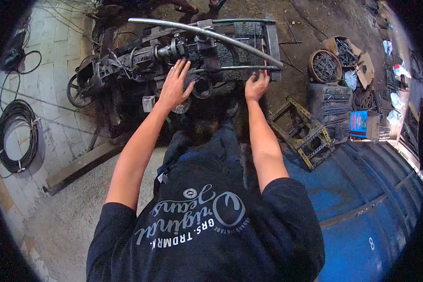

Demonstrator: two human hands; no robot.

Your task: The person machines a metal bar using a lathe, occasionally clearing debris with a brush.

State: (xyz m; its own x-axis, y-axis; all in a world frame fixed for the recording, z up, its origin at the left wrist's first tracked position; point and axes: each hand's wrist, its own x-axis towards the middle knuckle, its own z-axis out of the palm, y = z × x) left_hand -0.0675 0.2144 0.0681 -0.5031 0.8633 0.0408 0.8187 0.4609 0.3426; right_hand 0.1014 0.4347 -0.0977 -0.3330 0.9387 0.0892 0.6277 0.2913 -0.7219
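Observation:
My left hand [175,86] is spread, palm down, at the near edge of a dark, greasy machine [141,58], just below its round spindle part. My right hand [257,86] is closed round a thin red stick-like tool [265,68], which points away from me beside the machine's right end. A long curved metal tube [207,33] lies slantwise across the machine, its right end just beyond my right hand. A straight rod [239,67] runs under that end. Whether my left fingertips touch the machine is hard to tell.
Coiled black cable [18,136] lies on the left floor, near a long beam [82,168]. To the right are a yellow metal frame [305,134], a round basket of metal pieces [325,66], cartons and a blue sheet [357,197]. Another person's feet [216,4] show beyond the machine.

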